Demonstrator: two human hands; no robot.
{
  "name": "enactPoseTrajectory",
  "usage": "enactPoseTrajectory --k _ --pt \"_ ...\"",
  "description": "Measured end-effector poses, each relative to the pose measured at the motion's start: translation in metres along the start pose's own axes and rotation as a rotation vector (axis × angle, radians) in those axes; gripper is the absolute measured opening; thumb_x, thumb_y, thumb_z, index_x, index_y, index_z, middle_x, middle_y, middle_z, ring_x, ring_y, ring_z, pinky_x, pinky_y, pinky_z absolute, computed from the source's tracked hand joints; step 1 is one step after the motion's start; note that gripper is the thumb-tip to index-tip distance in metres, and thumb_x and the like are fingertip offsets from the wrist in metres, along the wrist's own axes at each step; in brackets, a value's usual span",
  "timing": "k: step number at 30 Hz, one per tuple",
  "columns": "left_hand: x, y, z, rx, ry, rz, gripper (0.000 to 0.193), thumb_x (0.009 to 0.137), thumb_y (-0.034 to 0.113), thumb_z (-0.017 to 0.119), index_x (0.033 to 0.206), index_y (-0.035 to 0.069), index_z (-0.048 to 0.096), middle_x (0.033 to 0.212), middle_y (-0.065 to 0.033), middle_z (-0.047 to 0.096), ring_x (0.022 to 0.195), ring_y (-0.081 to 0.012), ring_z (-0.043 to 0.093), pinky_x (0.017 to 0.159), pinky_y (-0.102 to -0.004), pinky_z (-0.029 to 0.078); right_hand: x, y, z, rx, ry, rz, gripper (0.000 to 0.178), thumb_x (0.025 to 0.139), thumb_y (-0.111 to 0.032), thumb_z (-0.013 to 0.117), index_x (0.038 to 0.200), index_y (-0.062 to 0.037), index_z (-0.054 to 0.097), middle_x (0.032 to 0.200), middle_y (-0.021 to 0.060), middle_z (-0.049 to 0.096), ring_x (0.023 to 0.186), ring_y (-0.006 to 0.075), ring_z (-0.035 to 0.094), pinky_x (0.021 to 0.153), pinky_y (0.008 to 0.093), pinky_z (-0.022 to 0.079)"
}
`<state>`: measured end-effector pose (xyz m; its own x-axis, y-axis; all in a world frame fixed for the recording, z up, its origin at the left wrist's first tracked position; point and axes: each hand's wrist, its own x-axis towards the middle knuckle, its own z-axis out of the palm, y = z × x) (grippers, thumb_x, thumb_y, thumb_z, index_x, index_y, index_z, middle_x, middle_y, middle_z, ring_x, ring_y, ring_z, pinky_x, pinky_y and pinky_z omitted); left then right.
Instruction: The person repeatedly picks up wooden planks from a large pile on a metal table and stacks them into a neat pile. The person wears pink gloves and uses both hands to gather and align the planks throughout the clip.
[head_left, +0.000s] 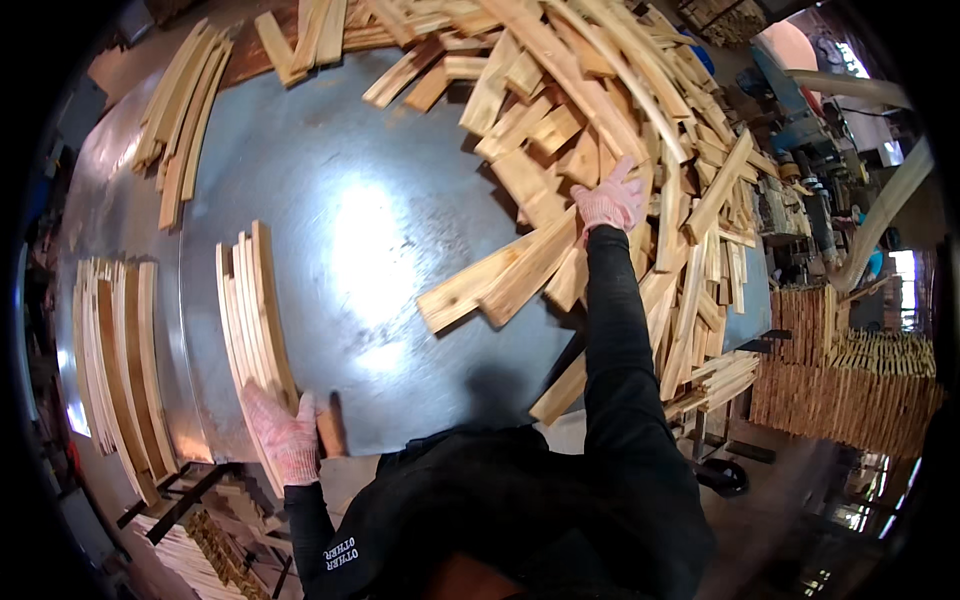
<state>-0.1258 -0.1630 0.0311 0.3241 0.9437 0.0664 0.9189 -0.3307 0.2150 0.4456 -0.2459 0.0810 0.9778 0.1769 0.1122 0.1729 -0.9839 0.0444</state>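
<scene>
Left grip (285,438), in the head view, lies across the near end of a slat bundle (250,320) on the worktop (300,130), whether clamped unclear; right grip (610,203) spreads wide over the board heap (522,182). Sorting seems underway; next probably calls for closing on one board.

I find the middle of the metal tabletop (310,190) passable; slat bundles (255,320) obstruct my left, a jumbled board pile (553,130) my right.

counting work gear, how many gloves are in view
2: the left glove, at the near part of a row of boards, and the right glove, at the jumbled wood pile. No others show.
</scene>
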Motion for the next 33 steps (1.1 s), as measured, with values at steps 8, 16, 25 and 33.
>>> enactPoseTrajectory --k 8,16,25,33 --pt "0.057 0.305 -0.01 -1.242 -0.762 0.084 0.074 0.092 0.024 0.063 0.153 -0.003 0.03 0.126 -0.0136 0.061 0.105 -0.0197 0.061 0.092 -0.0325 0.05 -0.025 0.078 -0.042 0.589 -0.538 -0.252 0.088 0.088 -0.027 0.067 0.158 -0.0084 0.016 0.106 0.0189 0.07 0.103 0.0293 0.069 0.09 0.0399 0.053" --pt "0.01 0.395 0.032 -0.272 -0.201 0.439 0.083 0.077 0.043 0.077 0.141 0.001 0.046 0.115 -0.0231 0.064 0.098 -0.0392 0.066 0.078 -0.0447 0.056 0.009 0.097 -0.066 0.646 -0.014 -0.503 0.092 0.085 -0.044 0.072 0.155 -0.0059 0.027 0.151 0.0283 0.039 0.14 0.0367 0.041 0.113 0.0457 0.037" --pt "0.192 0.402 0.099 -0.352 -0.4 -0.007 0.094 0.078 0.046 0.075 0.147 0.003 0.028 0.139 -0.0239 0.049 0.119 -0.0434 0.059 0.099 -0.0517 0.047 0.016 0.046 0.009 0.59 -0.133 -0.361 0.088 0.08 -0.03 0.075 0.153 -0.0058 0.033 0.146 0.0311 0.044 0.139 0.0409 0.041 0.114 0.0444 0.036" --pt "0.151 0.301 0.071 -2.539 -1.392 -0.261 0.076 0.082 0.028 0.066 0.147 0.001 0.036 0.104 -0.0156 0.06 0.081 -0.022 0.061 0.065 -0.0355 0.054 -0.013 0.082 -0.001 2.248 -0.903 -0.193 0.083 0.081 -0.012 0.067 0.154 -0.0013 0.029 0.124 0.0175 0.055 0.101 0.0244 0.061 0.087 0.0363 0.057"
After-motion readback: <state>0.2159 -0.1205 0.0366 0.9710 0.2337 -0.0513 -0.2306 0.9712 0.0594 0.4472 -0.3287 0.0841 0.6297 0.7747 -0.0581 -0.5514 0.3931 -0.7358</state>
